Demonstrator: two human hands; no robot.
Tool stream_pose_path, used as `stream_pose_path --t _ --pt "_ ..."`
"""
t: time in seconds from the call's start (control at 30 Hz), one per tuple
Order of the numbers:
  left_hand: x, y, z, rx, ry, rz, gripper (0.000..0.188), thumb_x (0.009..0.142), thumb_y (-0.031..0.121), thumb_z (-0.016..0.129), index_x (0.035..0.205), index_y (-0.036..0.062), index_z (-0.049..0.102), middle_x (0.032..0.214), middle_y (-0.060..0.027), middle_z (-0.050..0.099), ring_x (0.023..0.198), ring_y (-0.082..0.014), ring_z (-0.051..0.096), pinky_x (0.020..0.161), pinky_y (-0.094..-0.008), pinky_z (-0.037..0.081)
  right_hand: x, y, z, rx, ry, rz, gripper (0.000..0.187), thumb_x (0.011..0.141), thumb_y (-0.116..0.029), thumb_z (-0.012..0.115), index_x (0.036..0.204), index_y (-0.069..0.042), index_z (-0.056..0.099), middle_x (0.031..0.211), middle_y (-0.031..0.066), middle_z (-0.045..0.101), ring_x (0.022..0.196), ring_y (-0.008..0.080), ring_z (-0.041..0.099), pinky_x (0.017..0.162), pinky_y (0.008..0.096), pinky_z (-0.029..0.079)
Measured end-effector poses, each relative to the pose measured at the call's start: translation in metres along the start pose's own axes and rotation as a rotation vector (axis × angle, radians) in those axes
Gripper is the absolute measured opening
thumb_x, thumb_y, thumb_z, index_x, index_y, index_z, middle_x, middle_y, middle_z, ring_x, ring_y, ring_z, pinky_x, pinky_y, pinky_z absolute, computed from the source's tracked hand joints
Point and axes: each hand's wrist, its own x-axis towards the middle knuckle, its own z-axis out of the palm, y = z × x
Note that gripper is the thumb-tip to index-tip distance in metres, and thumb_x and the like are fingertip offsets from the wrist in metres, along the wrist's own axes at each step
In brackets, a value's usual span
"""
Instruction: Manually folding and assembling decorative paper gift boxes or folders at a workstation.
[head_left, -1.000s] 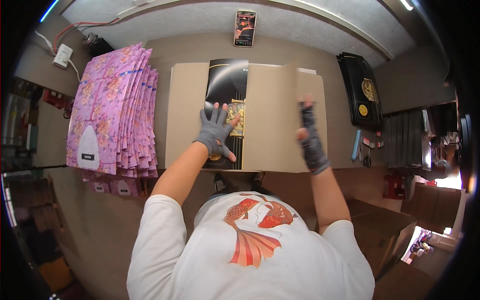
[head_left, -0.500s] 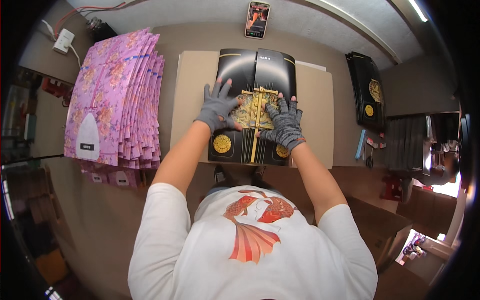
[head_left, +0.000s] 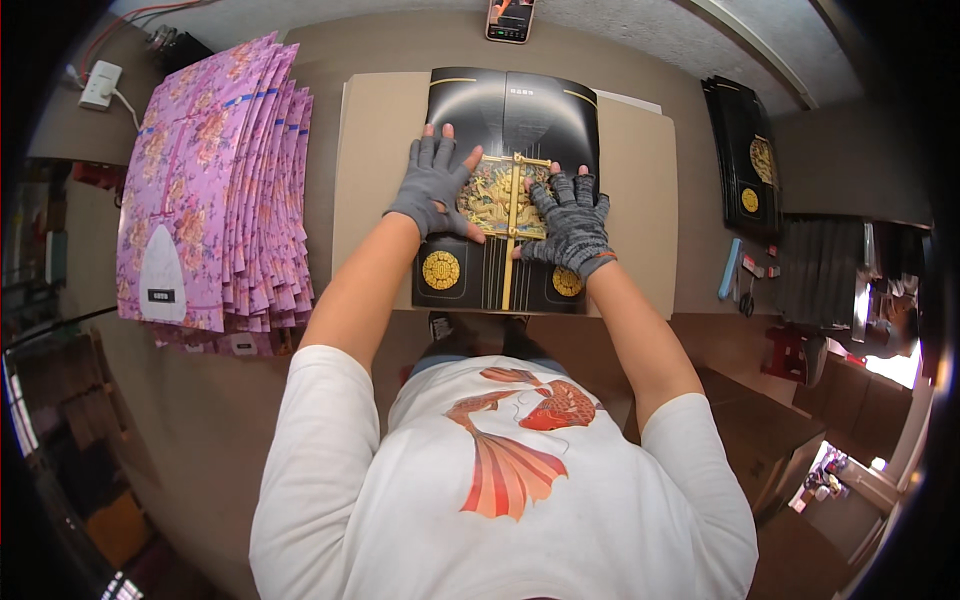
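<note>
A glossy black folded paper sleeve lies before me, printed with a gold ornate picture, gold medallions and thin gold lines. Its two panels meet at a seam near the middle. My left hand lies flat on the left panel, fingers spread, beside the gold picture. On the right panel rests my right hand, fingers also spread, partly covering the picture and touching a medallion. Both hands wear grey fingerless gloves and hold nothing. Under the sleeve is a large brown cardboard sheet.
At left stands a tall stack of pink floral sleeves. More black sleeves lie at the right, with scissors and a light blue tool nearby. A phone stands at the back; a white power strip sits far left.
The sleeve's panels look flatter and spread slightly wider under my palms. My hands have shifted only a little on them. The whole view has moved, so the table sits higher in the picture.
</note>
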Motion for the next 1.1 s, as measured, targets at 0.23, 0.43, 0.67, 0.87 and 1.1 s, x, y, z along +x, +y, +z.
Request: stream_pose_path --t 0.23,0.43,0.67,0.87,1.1 --pt "-0.006 -0.010 0.050 -1.065 0.612 -0.153 0.091 0.077 0.045 0.079 0.146 0.0018 0.040 0.157 -0.0283 0.019 0.147 -0.0388 0.022 0.118 -0.0400 0.023 -0.006 0.023 0.010 0.163 0.161 0.023 0.121 0.061 -0.085 0.066 0.156 -0.024 0.023 0.163 0.0165 0.013 0.149 0.0426 0.007 0.116 0.0585 0.015" --pt "-0.060 -0.029 0.067 -1.891 0.516 -0.107 0.096 0.093 0.069 0.041 0.156 0.0023 0.013 0.160 -0.0183 0.020 0.147 -0.0297 0.023 0.119 -0.0394 0.022 -0.077 0.058 -0.046 1.423 0.576 -0.081 0.108 0.079 -0.071 0.060 0.154 -0.003 0.021 0.159 0.0149 0.022 0.147 0.0271 0.022 0.119 0.0392 0.021" --pt "-0.132 -0.050 -0.024 -1.677 0.230 -0.182 0.126 0.071 0.081 0.061 0.156 0.0044 0.009 0.157 -0.0255 0.022 0.141 -0.0389 0.033 0.108 -0.0458 0.037 -0.108 0.078 -0.066 0.073 0.391 0.006 0.073 0.078 -0.030 0.075 0.142 -0.009 0.047 0.154 0.0224 0.033 0.144 0.0361 0.030 0.115 0.0465 0.029" --pt "-0.142 -0.027 -0.066 -1.140 0.147 -0.354 0.089 0.079 0.028 0.078 0.151 0.0043 0.030 0.134 -0.0191 0.052 0.110 -0.0245 0.060 0.083 -0.0310 0.051 -0.024 -0.078 -0.021 0.194 0.064 -0.468 0.072 0.084 -0.048 0.065 0.139 -0.006 0.046 0.141 0.0168 0.044 0.137 0.0362 0.037 0.109 0.0565 0.029" --pt "-0.139 -0.066 -0.013 -1.074 0.403 -0.321 0.050 0.084 0.016 0.063 0.130 -0.0029 0.053 0.086 -0.0112 0.063 0.070 -0.0190 0.057 0.067 -0.0334 0.048 -0.001 -0.130 -0.019 0.126 0.164 -0.382 0.096 0.078 -0.062 0.067 0.151 -0.010 0.032 0.151 0.0143 0.035 0.143 0.0384 0.026 0.106 0.0696 0.023"
